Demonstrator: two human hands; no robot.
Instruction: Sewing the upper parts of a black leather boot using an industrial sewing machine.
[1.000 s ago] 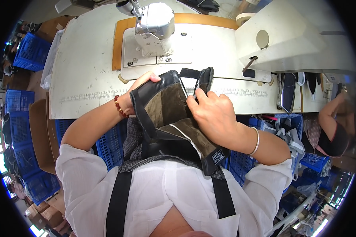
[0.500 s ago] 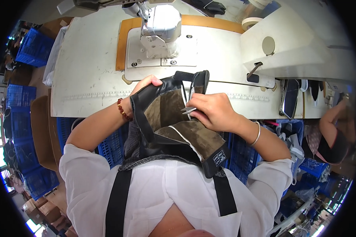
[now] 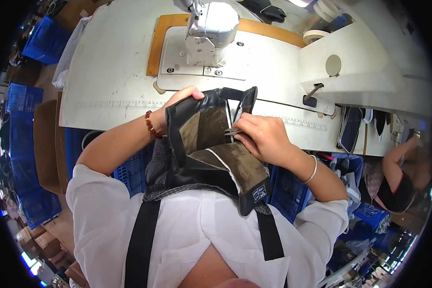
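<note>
A black boot upper [image 3: 211,175] with brown fuzzy lining, white cut edges and a small label on its tongue is held between me and the sewing machine. My left hand [image 3: 180,103] grips its far left edge, thumb showing on top and the other fingers hidden behind the material. My right hand [image 3: 261,137] is closed around small metal thread snips [image 3: 233,131]. Their tips point left into the opening of the upper, next to a white edge. Whether the blades touch the material I cannot tell.
Beyond the upper stands a sewing machine [image 3: 211,33] on a white table [image 3: 110,67] with a printed ruler strip. Its body [image 3: 365,67] reaches over the right side. Blue crates [image 3: 285,189] stand below the table edge. A co-worker's arm [image 3: 393,165] shows at far right.
The whole view has shifted slightly, with the machine now further right and higher. My hands keep their hold on the boot upper and the snips, almost unmoved against each other.
</note>
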